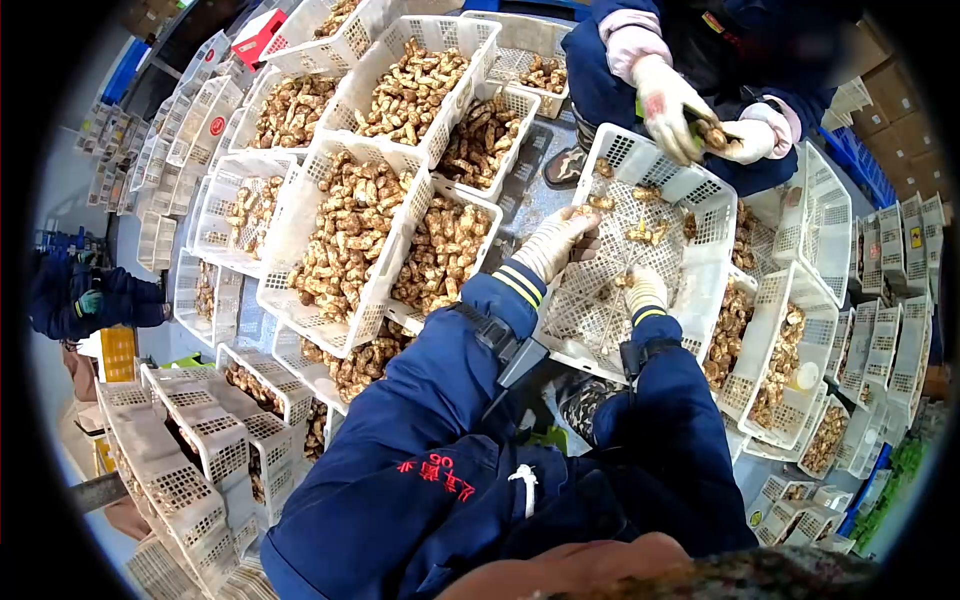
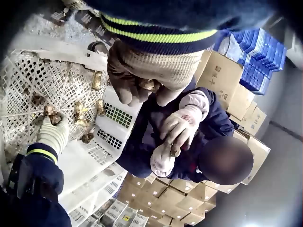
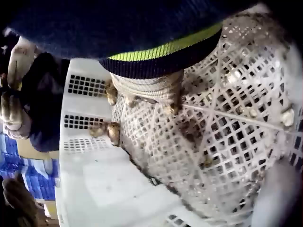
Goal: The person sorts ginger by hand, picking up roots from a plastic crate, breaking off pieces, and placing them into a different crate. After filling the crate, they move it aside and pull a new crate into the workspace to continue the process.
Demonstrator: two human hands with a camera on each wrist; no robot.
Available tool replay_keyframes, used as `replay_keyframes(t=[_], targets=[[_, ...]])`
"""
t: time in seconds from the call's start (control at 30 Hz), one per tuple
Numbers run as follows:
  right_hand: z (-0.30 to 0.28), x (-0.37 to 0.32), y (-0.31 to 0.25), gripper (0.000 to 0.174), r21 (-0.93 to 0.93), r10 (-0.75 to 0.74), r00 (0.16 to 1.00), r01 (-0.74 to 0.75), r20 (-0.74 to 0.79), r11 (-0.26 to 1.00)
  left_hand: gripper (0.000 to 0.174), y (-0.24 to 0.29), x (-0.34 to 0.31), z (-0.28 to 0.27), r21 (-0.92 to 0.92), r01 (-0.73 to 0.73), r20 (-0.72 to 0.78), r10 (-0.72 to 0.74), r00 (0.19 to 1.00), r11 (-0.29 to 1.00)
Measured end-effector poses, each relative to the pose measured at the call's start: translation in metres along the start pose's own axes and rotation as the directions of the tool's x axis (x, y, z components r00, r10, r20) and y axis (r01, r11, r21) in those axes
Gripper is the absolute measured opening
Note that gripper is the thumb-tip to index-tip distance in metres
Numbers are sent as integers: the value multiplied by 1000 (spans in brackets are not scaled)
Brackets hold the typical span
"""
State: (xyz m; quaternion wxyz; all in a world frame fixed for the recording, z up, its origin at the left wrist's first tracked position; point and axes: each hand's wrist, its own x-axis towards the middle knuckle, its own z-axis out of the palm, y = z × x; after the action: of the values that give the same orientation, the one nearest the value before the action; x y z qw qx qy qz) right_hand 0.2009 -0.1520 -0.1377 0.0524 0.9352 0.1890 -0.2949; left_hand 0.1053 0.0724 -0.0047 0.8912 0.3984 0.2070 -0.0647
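A white lattice crate (image 1: 715, 235) stands in front of me, with a few brown-and-white mushrooms (image 1: 648, 232) scattered on its floor. My gloved left hand (image 1: 556, 243) is over the crate's left side. In the left wrist view its curled fingers hold a mushroom (image 2: 149, 85). Lower in the crate, my gloved right hand (image 1: 646, 290) pinches another mushroom (image 2: 51, 113) between thumb and fingers. From the right wrist, the right hand (image 3: 149, 90) reaches down to the lattice floor, its fingertips mostly hidden by the cuff and glove.
Across the crate a person's gloved hands (image 1: 675, 110) hold a mushroom. Crates heaped with mushrooms (image 1: 350, 230) stand close on my left, and more crates (image 1: 785, 350) on the right. Cardboard boxes (image 2: 165, 203) are stacked behind the person.
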Motion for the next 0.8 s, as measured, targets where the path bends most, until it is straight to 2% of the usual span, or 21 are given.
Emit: replay_keyframes(t=[0.07,0.13,0.17,0.2,0.27,0.3,0.33,0.4,0.43,0.47,0.5,0.53,0.57,0.6,0.63,0.67,0.7,0.73,0.77,0.8], targets=[[51,32,35,47,439,56,988,13,-144,899,25,2,-1,2,-3,-5,-9,5,1000,1000],[52,32,44,47,641,141,969,24,-204,767,27,-1,2,-2,-20,-7,18,8,1000,1000],[55,37,52,45,599,153,933,79,-327,797,28,-2,4,-3,-10,0,4,0,1000,1000],[51,33,50,34,599,205,904,67,-376,798,29,-3,3,-3,0,8,-11,-8,1000,1000],[22,0,31,31,525,166,946,6,-280,851,34,3,-4,3,23,-4,-53,5,999,1000],[30,4,28,33,433,109,949,32,-295,901,34,3,-4,2,29,-10,-73,12,997,1000],[27,7,21,38,409,85,981,-7,-173,912,35,3,-3,2,35,-15,-95,18,995,999],[41,20,7,43,40,-99,986,105,-131,994,33,2,-1,2,30,-16,-104,19,994,999],[27,16,-3,51,43,-12,1000,11,18,999,32,0,-1,0,24,-9,-91,11,996,1000],[16,6,-9,54,-60,-2,1000,2,-1,998,31,0,0,-1,19,-4,-78,6,997,1000],[18,3,-10,54,-55,-1,1000,-1,-30,998,26,-3,3,-3,-14,7,-24,-7,1000,1000],[17,2,-10,54,-50,2,998,-5,-63,999,23,-4,2,-1,-18,39,-64,-40,997,999],[8,6,-8,61,25,26,995,-28,94,999,23,-7,8,-6,-94,53,31,-50,998,994],[10,0,-4,55,139,20,1000,-21,8,990,23,1,4,-2,-166,75,128,-54,990,983],[16,6,0,54,261,76,997,-74,3,962,24,4,-3,6,-169,59,7,-59,998,984],[11,3,-3,54,378,130,992,-122,5,918,28,5,-3,5,-181,15,20,-12,1000,983],[10,-4,0,51,602,141,982,-38,-125,798,30,5,0,3,-167,16,37,-10,999,986],[53,43,29,70,656,108,965,78,-238,751,32,4,2,1,-154,22,53,-14,998,988],[19,11,16,64,898,51,989,107,-142,427,33,4,1,1,-111,19,46,-14,999,994],[-30,-36,-8,60,996,-36,996,78,-76,34,34,2,0,1,-68,19,40,-16,999,998]])
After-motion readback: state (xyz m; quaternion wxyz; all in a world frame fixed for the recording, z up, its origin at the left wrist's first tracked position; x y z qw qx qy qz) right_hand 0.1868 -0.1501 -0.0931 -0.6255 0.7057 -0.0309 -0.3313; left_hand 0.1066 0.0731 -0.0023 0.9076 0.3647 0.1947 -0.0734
